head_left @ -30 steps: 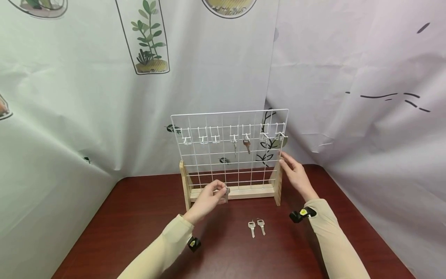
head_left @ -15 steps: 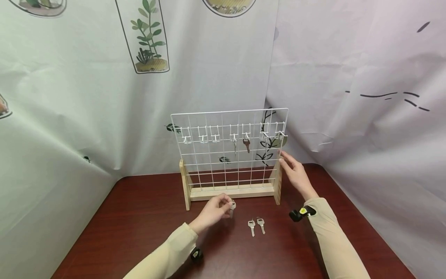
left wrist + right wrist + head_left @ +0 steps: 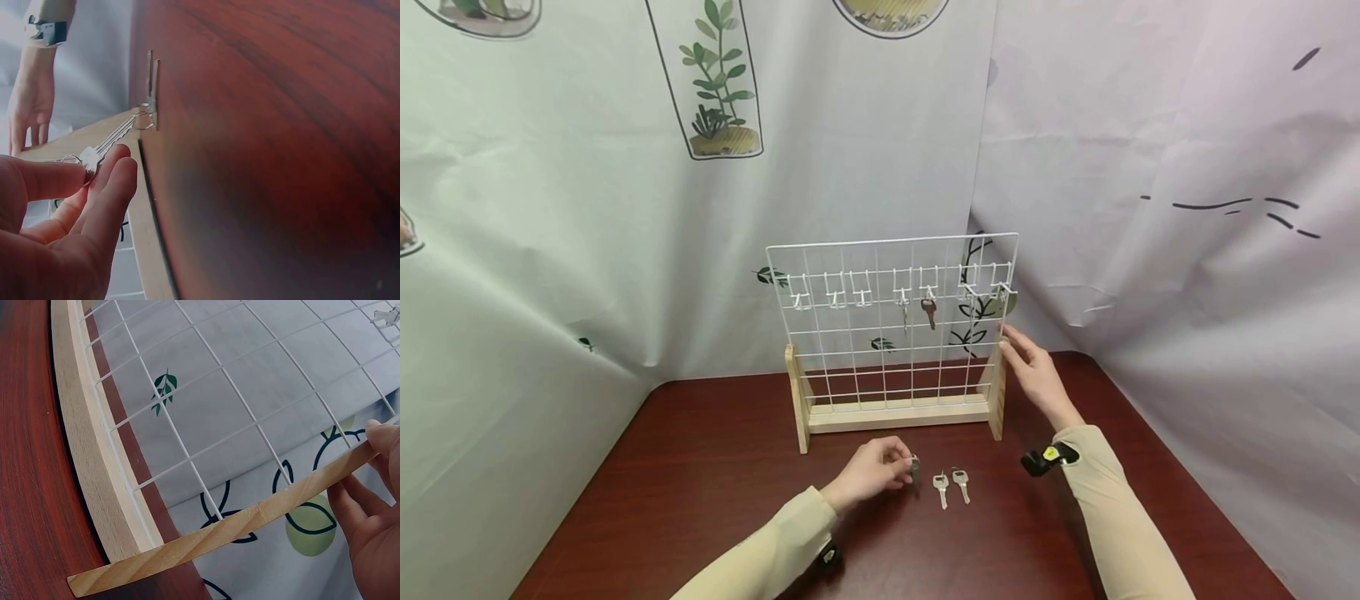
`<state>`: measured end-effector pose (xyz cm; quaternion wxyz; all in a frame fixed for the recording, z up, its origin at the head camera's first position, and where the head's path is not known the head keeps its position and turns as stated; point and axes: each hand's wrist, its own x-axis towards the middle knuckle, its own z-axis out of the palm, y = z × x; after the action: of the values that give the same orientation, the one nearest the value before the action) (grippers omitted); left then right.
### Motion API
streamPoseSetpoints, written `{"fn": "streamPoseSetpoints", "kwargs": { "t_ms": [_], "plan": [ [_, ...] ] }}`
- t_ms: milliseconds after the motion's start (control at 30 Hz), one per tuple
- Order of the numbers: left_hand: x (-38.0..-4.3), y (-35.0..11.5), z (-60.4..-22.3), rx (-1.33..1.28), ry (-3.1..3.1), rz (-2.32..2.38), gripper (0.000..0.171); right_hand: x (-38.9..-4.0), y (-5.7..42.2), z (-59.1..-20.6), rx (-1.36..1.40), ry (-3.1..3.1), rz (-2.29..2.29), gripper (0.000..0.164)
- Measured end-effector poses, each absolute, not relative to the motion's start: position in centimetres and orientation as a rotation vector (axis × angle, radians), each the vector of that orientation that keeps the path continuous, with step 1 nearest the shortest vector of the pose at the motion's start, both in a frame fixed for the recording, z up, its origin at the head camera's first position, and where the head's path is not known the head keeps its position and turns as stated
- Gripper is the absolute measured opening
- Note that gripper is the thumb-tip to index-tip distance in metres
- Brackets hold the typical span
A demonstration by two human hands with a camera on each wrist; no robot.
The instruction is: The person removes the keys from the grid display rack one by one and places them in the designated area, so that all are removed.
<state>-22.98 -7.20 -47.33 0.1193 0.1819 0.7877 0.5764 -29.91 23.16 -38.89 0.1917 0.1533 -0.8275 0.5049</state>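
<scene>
Key of silver metal [image 3: 112, 139]: pinched in the left hand, a thin wire ring [image 3: 72, 157] at its head; over the table, just left of the loose pair; contact with the tabletop cannot be told.
Left hand [image 3: 871, 472]: thumb and fingertips closed on that key, in front of the rack.
Right hand [image 3: 1036, 373]: grasping the top of the rack's pale wooden right post [image 3: 997, 400], thumb on one face, fingers behind.
Loose pair: two silver metal keys [image 3: 942, 490] lying side by side on the table, apart, bows toward the rack.
Rack: upright white wire grid [image 3: 892, 241] on a pale wooden base bar [image 3: 898, 414], with a matching left post [image 3: 797, 400].
Hooks: a row of white metal hooks [image 3: 837, 301] across the upper grid; a silver hanging key [image 3: 905, 317] and, beside it, a brownish hanging key [image 3: 929, 313] near the middle.
Table: glossy red-brown wood-grain top [image 3: 700, 467].
Backdrop: creased white fabric [image 3: 880, 142] printed with plants.
Sleeves: cream cloth [image 3: 1127, 517], black camera [image 3: 1049, 458] at each wrist.
</scene>
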Motion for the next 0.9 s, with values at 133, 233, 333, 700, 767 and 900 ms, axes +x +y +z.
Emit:
{"fn": "streamPoseSetpoints", "kwargs": {
  "t_ms": [133, 233, 333, 700, 767, 900],
  "plan": [
    [-23.1, -6.8, -48.0, 0.550, 2.314, 1.643, 0.006, -29.0, 22.7, -37.9, 0.433, -2.327, 1.425, 0.044],
    [-23.0, -6.6, -48.2, 0.554, 2.316, 1.617, 0.006, -28.9, 22.6, -37.9, 0.427, -2.333, 1.414, 0.044],
    [-23.0, -6.4, -48.4, 0.557, 2.322, 1.589, 0.004, -29.1, 22.6, -38.0, 0.420, -2.341, 1.400, 0.043],
    [-23.4, -6.0, -48.6, 0.623, 2.442, 1.422, 0.007, -32.1, 24.1, -41.1, 0.408, -2.314, 1.459, 0.049],
    [-23.5, -5.9, -48.6, 0.663, 2.490, 1.357, 0.007, -32.2, 24.2, -41.2, 0.408, -2.312, 1.457, 0.049],
    [-23.6, -5.8, -48.4, 0.763, 2.589, 1.233, 0.006, -32.2, 24.2, -41.2, 0.412, -2.313, 1.453, 0.048]
  ]
}}
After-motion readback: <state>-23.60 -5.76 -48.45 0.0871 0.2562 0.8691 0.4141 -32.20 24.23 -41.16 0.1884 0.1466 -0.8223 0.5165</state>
